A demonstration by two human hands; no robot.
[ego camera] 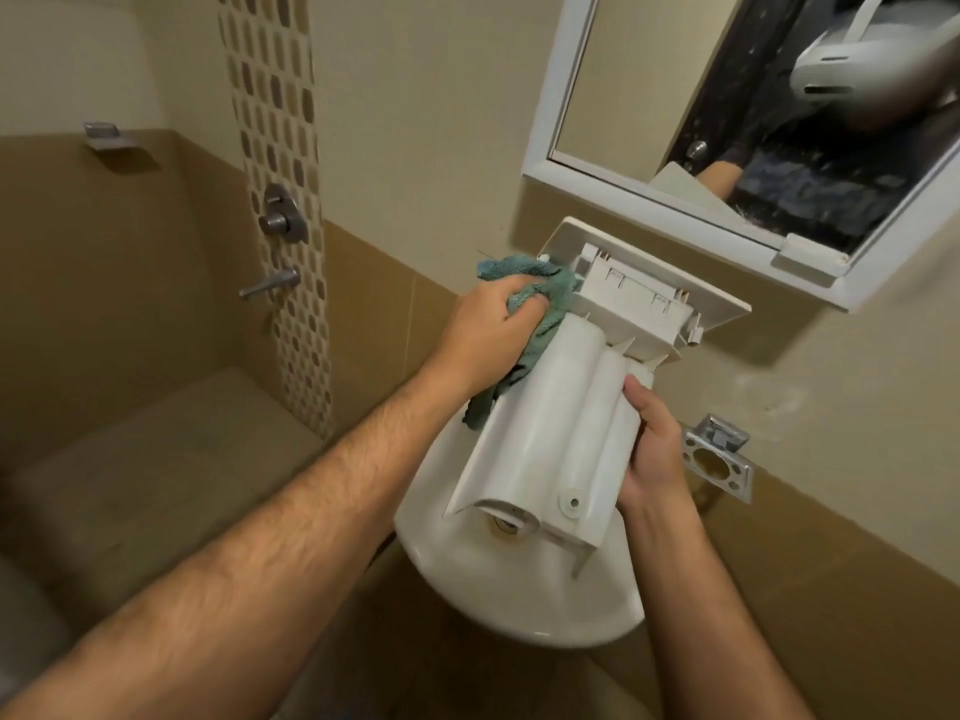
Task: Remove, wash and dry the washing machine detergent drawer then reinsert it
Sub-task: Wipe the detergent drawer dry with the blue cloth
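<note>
The detergent drawer (545, 423) sits in the centre of the frame, held underside up over a white washbasin (519, 605), its front panel pointing toward the upper right. The left hand (488, 330) has its fingers curled round a bunched teal cloth (540, 298), pressing it against the drawer's upper left side near the front panel. The right hand (649, 449) clasps the drawer's right edge, thumb on top, keeping it steady. So each grip is closed: one on the cloth, one on the drawer.

This looks like the drying step. To do it well, the cloth should probably be worked into the ribs and clips behind the front panel, where water is likely to collect, and then along the rounded channels toward the near end. Turning the drawer over afterwards would let the inner compartments be wiped too. The holding hand should stay firm, since wet plastic may slip.

The room is a tiled bathroom: beige walls above, brown below, a mosaic strip with shower fittings (278, 220) at the upper left, a framed mirror (727, 122) at the upper right, and a metal holder (719, 457) on the wall right of the basin.
</note>
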